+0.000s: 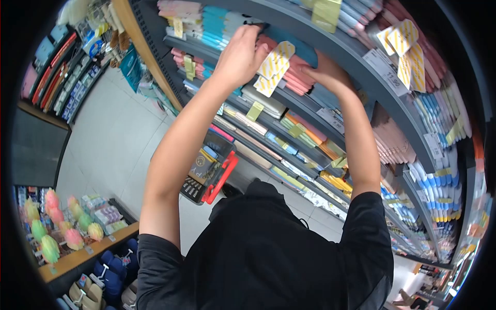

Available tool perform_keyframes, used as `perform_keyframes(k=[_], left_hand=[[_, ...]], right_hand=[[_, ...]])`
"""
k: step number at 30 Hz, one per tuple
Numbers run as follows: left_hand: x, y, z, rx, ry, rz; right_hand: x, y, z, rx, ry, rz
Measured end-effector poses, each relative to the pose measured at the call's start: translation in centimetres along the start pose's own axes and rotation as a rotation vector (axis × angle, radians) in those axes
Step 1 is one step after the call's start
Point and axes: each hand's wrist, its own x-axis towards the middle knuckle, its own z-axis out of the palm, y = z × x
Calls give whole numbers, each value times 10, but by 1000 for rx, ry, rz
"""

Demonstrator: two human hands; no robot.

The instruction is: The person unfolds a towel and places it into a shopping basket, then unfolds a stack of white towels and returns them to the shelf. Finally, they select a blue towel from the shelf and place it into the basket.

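Note:
My left hand reaches into a shelf of folded towels, thumb spread from the fingers, beside a blue and grey stack. To its right is a stack of pink folded towels, with yellow-and-white striped tags hanging over its front. My right hand is at the right end of this stack, its thumb pressed against the pink towels. The shelf above hides most of its fingers. Teal cloth lies behind the pink stack, between my hands.
Lower shelves carry more folded textiles. A price label marks the upper shelf edge. On the floor stands a shopping basket with a red handle. Pastel fluffy items and slippers fill a display at lower left.

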Motion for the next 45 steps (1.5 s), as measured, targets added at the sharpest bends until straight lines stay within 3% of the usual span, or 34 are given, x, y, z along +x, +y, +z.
perform_keyframes(k=[2,5,6,9,12,15,21,24,27,30,33,36,39,40,45], left_hand=[[16,-4,17,33,53,31],[38,-15,27,200,-163,31],[41,-15,28,120,-186,-47],[46,-18,39,88,-173,-88],[49,-21,44,126,-176,-53],[47,-26,47,120,-143,-38],[44,-21,46,177,-158,-153],[46,-19,46,225,-152,-122],[37,-1,49,516,-29,31],[25,44,48,556,82,282],[7,75,59,300,9,424],[-12,92,79,143,-156,481],[-18,115,95,178,-222,475],[-15,116,104,209,-148,542],[-4,103,127,288,-145,557]], right_hand=[[-14,12,-1,-25,12,80],[-38,7,-21,-16,-31,139],[-43,14,-20,-75,19,91],[-47,22,-29,-60,-84,138],[-48,34,-21,-157,-39,45],[-48,29,-33,-59,-130,120],[-55,46,-31,81,282,-35],[-62,44,-38,-2,385,-21],[-66,49,-41,-111,381,104],[-86,43,-58,-55,358,136],[-115,41,-72,-238,190,69],[-134,50,-68,-192,74,165],[-141,46,-56,-449,84,47],[-143,49,-52,-439,100,14],[-147,58,-53,-375,105,-33]])
